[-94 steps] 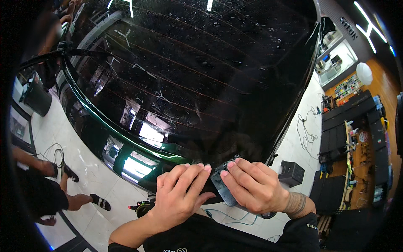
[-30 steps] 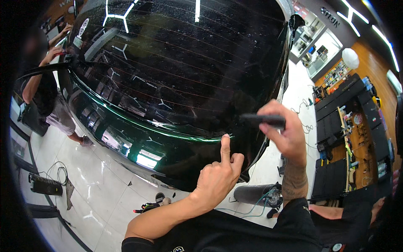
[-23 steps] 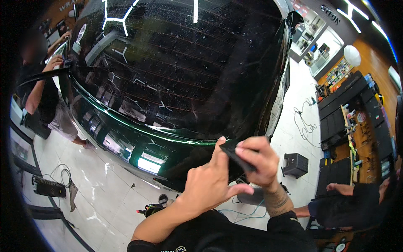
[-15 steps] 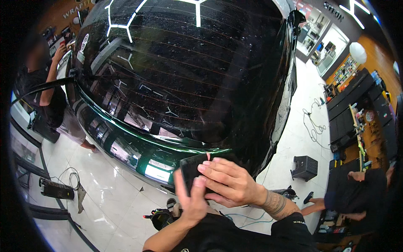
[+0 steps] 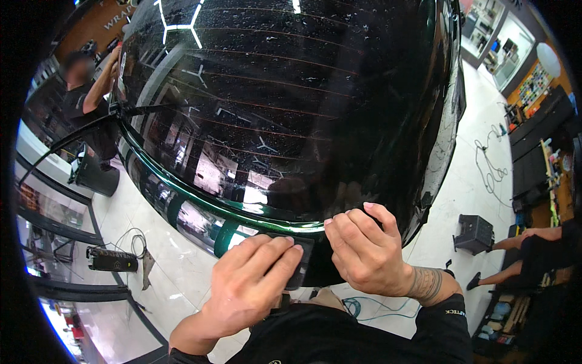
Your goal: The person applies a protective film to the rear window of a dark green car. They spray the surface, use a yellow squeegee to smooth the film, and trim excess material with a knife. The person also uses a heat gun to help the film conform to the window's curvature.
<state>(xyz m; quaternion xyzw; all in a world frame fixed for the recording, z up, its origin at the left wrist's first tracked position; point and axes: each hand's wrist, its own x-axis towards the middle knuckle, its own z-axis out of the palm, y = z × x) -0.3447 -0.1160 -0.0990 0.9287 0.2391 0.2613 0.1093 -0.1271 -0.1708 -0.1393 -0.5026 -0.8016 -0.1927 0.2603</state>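
Note:
My left hand (image 5: 245, 285) is closed on a small flat black card-like piece (image 5: 301, 267), with the fingertips along its upper part. That piece lies at the lower edge of a dark green car's body, just below a shiny green ridge (image 5: 285, 226). To its right, my right hand (image 5: 370, 252) has its fingers curled, their tips against the dark surface at the right end of the ridge. What those fingers grip, if anything, is hidden. Above both hands spreads the car's dark rear window (image 5: 273, 115), dotted with water drops and crossed by thin reddish lines.
A wiper arm (image 5: 66, 142) sticks out at the left, near a person (image 5: 85, 97) beside the car. A black box (image 5: 474, 233) and another person's leg (image 5: 497, 267) are at the right. Cables lie on the white tiled floor (image 5: 176, 267), beside a black cylinder (image 5: 113, 259).
My hands, together around the black piece before, have come apart. The left now bears it at the car's edge; the right has moved right onto the dark surface. The view has shifted.

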